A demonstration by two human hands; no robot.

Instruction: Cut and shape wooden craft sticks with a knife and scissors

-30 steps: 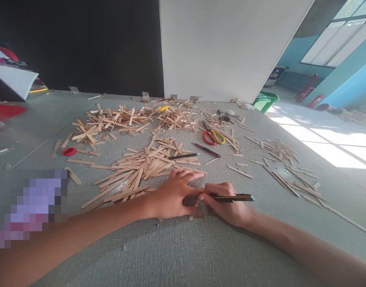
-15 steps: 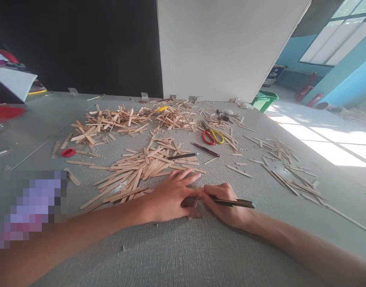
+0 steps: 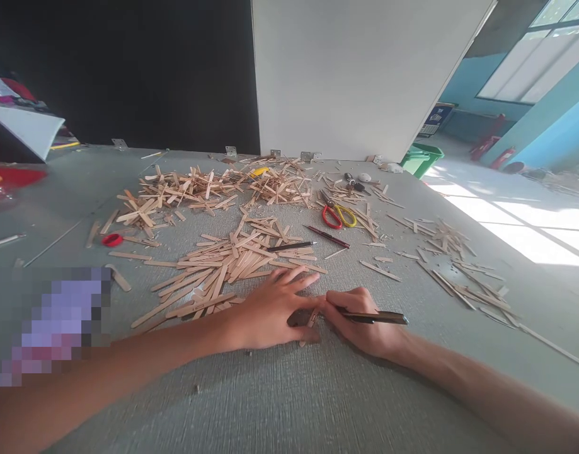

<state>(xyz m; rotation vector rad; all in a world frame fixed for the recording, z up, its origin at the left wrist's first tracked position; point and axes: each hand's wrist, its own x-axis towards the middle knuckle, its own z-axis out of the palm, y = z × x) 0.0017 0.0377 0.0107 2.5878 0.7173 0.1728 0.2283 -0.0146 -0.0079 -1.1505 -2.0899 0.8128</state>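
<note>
In the head view, my left hand lies on the grey table with its fingers spread. Its thumb and forefinger press a short wooden craft stick down against the tabletop. There are small dark marks on that stick. Close beside it, my right hand is closed round a dark pen, whose back end points right. The pen's tip is hidden by my fingers at the stick's upper end. Just beyond my left hand lies a loose heap of craft sticks.
Behind are a black pencil, a dark red pen, scissors with red and yellow handles, and a red tape ring. More stick piles lie near the upright panel. Sticks and scraps are scattered at right.
The view has shifted slightly, moving everything a little to the right. My right hand has moved very slightly with the pen, uncovering more of the marked stick. My left hand stays in place.
</note>
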